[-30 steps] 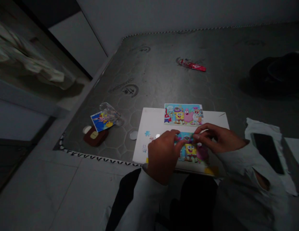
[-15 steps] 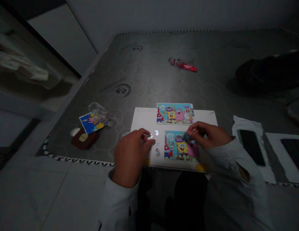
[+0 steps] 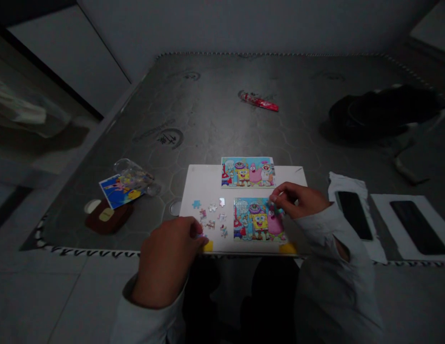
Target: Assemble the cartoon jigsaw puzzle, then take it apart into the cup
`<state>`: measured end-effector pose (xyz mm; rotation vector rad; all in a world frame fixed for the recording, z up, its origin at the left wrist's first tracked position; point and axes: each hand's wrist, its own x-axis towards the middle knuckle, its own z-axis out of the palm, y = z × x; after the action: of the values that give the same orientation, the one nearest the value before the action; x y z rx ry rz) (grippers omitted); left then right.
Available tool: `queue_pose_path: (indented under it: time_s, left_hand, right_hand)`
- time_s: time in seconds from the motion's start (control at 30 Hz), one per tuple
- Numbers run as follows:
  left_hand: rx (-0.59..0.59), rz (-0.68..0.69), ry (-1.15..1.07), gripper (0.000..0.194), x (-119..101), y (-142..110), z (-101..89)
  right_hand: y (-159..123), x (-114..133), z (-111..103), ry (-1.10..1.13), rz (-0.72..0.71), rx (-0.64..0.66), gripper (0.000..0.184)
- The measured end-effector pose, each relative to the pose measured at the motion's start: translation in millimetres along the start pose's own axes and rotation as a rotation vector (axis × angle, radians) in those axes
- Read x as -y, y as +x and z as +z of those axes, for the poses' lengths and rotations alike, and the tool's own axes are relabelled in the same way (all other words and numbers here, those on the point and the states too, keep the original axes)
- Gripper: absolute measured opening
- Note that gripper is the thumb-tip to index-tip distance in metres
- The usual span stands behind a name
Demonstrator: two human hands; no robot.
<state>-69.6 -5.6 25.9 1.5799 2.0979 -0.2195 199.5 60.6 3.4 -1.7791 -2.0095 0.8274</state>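
A partly assembled cartoon jigsaw puzzle [image 3: 258,223] lies on a white board [image 3: 204,174]. My right hand [image 3: 297,198] pinches a small puzzle piece [image 3: 271,202] at the puzzle's upper right edge, its fingertips covering most of it. To the left, my left hand [image 3: 172,255] has thumb and finger closed on another puzzle piece low on the board, only its coloured edge showing. Several loose pieces [image 3: 212,208] lie between that hand and the puzzle. Above the puzzle rests a reference picture card [image 3: 248,172] with the same cartoon figures.
Left of the board are a brown case [image 3: 109,217], a blue picture card [image 3: 118,191] and a clear plastic package [image 3: 132,172]. Two phones [image 3: 354,215] lie on white sheets at the right. Farther back are a red item [image 3: 260,102] and a dark bag [image 3: 383,112].
My left hand has moved left and down, away from the pieces beside the puzzle, uncovering more loose ones. My right hand stays at the puzzle's upper right. The view has shifted right.
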Motion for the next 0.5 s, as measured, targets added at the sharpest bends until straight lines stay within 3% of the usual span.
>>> queue_pose_path:
  time_s: [0.27, 0.5]
  left_hand:
    - [0.038, 0.145, -0.075, 0.009, -3, -2, -1.8]
    - [-0.170, 0.461, -0.322, 0.009, -40, 1, 12.6]
  right_hand:
    - [2, 7, 8, 0.072, -0.008, 0.094, 0.015]
    - [-2, 14, 5, 0.189, -0.127, 0.189, 0.019]
